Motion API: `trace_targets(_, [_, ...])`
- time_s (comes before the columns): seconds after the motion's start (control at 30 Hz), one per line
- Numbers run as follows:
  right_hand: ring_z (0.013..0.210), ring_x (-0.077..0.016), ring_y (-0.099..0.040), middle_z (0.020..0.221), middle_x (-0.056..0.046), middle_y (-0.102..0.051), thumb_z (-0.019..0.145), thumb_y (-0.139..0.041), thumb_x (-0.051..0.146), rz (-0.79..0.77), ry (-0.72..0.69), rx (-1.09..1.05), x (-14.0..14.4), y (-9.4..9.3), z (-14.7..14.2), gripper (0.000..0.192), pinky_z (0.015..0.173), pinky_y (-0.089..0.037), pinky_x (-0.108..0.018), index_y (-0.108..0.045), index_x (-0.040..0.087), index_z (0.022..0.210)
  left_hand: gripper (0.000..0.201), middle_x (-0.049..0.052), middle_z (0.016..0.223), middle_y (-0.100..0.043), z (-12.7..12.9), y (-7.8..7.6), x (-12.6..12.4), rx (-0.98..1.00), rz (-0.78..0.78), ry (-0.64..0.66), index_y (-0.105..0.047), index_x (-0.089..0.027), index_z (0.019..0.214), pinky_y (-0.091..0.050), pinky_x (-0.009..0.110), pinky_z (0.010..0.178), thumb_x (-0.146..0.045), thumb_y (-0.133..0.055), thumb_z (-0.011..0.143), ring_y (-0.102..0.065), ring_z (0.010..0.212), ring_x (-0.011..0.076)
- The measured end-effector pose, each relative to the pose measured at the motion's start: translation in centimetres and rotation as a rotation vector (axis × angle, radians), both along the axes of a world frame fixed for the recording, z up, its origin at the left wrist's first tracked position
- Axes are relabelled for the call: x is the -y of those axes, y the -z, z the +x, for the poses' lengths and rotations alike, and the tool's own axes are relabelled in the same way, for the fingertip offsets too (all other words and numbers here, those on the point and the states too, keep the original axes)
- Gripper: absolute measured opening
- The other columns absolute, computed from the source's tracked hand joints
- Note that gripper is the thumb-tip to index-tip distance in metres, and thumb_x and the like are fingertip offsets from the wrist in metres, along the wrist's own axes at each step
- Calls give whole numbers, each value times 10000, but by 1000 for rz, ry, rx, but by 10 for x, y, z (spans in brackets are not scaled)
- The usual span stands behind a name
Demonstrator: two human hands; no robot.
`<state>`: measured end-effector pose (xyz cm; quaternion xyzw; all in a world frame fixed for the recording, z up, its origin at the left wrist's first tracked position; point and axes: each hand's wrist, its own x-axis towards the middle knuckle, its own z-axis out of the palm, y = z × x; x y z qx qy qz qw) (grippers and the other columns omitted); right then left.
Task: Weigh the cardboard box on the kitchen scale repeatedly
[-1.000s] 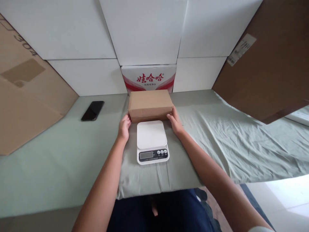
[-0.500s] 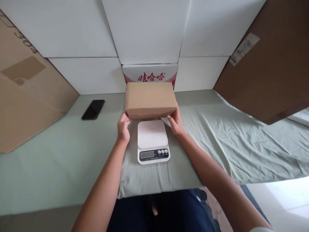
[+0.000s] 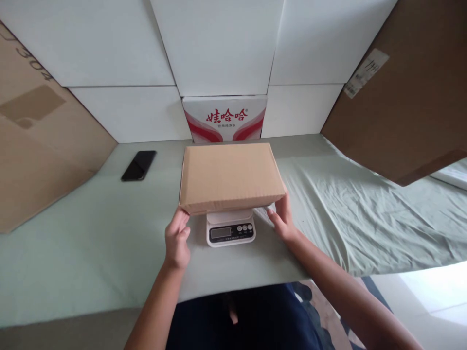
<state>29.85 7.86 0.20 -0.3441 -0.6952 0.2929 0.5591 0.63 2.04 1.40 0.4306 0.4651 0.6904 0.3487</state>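
A brown cardboard box (image 3: pixel 232 175) is held between my two hands, over the rear of a white kitchen scale (image 3: pixel 231 235). My left hand (image 3: pixel 177 239) grips the box's near left corner, its fingers curled under the edge. At the near right corner, my right hand (image 3: pixel 284 218) has its fingers against the side and its thumb low at the front edge. Most of the scale's platform is hidden under the box, while its display and buttons show in front. I cannot tell whether the box touches the platform.
A black phone (image 3: pixel 139 166) lies on the green cloth (image 3: pixel 109 233) to the left. Behind stand white panels (image 3: pixel 219 43) and a white carton with red lettering (image 3: pixel 226 116). Large cardboard pieces flank the table at left (image 3: pixel 44 146) and right (image 3: pixel 397 107).
Both hands have brought the cardboard box nearer to me, so it now covers most of the scale's platform. More of the red-lettered carton behind shows.
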Motion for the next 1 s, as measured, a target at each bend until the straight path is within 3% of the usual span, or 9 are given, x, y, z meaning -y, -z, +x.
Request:
trace_targets(0.13, [1588,-366,-360,1706,-50,-375,991,-554,618,-29,-3,23,12,-1,4,746,1332,-270,-658,-267,420,1650,570,175,1277,-780,-2,8,15,-2,-43,1,-789,-126,1247,-505,547,1171,-373,-649,753,-645,1360,411])
trace_targets(0.37, [1490,-355,-447,1626,-80,-444,1004,-539,603,-20,14,42,11,-8,0,720,1239,-414,-610,-277,409,1647,618,172,1294,-777,-2,9,16,15,-137,-37,-763,-130,1306,-469,548,1208,-354,-642,743,-632,1382,401])
trace_targets(1.0, [1545,-367,-423,1707,-63,-371,1008,-509,606,-77,69,-38,11,-13,2,710,1230,-415,-623,-269,421,1651,686,188,1402,-727,-2,10,18,4,-107,-53,-687,-130,1434,-410,561,1250,-390,-634,801,-583,1441,403])
